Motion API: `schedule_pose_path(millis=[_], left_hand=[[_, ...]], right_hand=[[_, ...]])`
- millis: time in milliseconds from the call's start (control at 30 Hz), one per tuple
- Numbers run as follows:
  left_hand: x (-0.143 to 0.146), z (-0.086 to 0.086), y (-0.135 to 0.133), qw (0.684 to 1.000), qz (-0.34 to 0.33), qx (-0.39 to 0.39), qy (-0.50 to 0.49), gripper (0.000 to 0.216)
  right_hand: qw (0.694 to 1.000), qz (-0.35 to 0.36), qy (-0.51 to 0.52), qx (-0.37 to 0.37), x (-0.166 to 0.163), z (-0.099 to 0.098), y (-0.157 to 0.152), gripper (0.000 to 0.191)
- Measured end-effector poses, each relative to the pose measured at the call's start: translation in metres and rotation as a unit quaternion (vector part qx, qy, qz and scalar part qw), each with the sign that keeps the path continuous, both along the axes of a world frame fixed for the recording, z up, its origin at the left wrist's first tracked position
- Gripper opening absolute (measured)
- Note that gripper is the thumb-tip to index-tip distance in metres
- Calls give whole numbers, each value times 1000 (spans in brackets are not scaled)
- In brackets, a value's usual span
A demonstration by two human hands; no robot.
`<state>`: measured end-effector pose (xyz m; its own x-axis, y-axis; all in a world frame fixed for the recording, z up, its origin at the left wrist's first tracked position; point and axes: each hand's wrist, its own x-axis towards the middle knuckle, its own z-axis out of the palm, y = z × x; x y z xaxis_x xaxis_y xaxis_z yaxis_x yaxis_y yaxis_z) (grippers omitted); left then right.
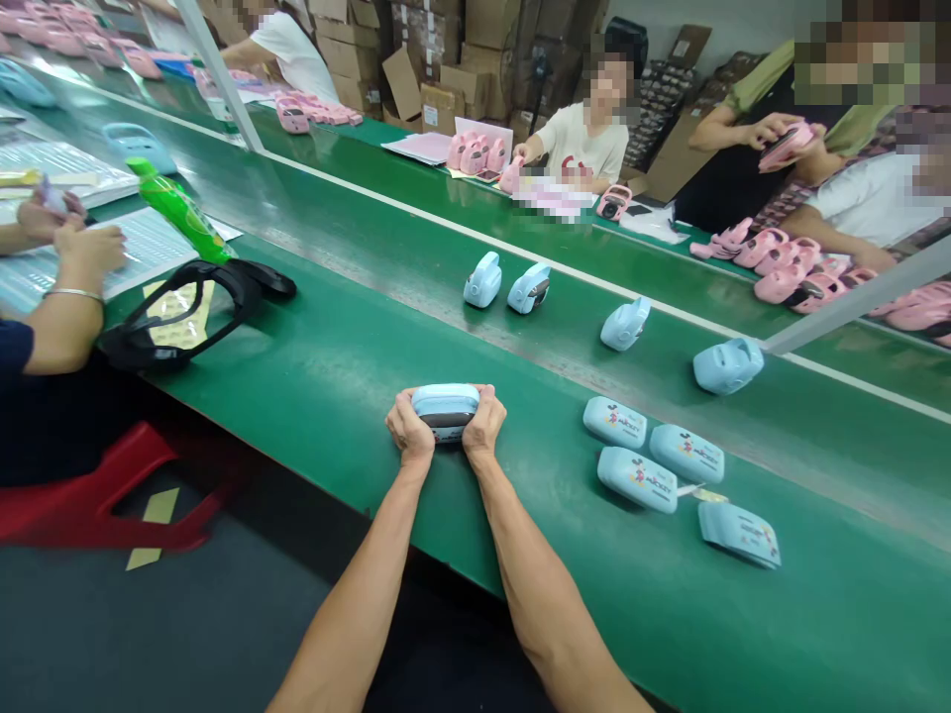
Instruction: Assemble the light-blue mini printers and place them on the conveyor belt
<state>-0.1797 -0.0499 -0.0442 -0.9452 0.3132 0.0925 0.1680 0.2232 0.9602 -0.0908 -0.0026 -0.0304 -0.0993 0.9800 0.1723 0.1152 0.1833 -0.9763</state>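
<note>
Both my hands grip one light blue plastic casing [446, 402] with a dark slot on its front, held just above the near edge of the green table [334, 376]. My left hand [410, 429] is closed on its left end and my right hand [484, 421] is closed on its right end. To the right lie several flat light blue shells [637, 479] with a printed cartoon logo.
Several light blue casings [482, 280] ride the green conveyor belt [669, 386] beyond. A black strap [178, 312] and a green bottle [182, 210] lie at the left by a seated person's arm [63, 307]. Pink casings [788, 272] and other workers are across the belt. A red stool [96, 500] stands lower left.
</note>
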Motion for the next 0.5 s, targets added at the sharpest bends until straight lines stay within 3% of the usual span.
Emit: schedule_pose_path(millis=[133,267,333,433,500], left_hand=[[-11,1,-2,1000,-16,19,-14,43],[-23,7,7,996,-60,58,-27,42],[-27,12,18,992,-92,82,-25,44],[-30,19,32,981,-150,118,-26,44],[-35,20,34,978,-178,109,-12,40]], right_hand=[[998,48,-1,-44,2,9,-1,68],[975,208,76,-18,11,23,8,55],[965,243,92,-45,17,28,22,49],[977,157,106,-100,26,33,61,49],[986,80,110,-95,34,37,98,51]])
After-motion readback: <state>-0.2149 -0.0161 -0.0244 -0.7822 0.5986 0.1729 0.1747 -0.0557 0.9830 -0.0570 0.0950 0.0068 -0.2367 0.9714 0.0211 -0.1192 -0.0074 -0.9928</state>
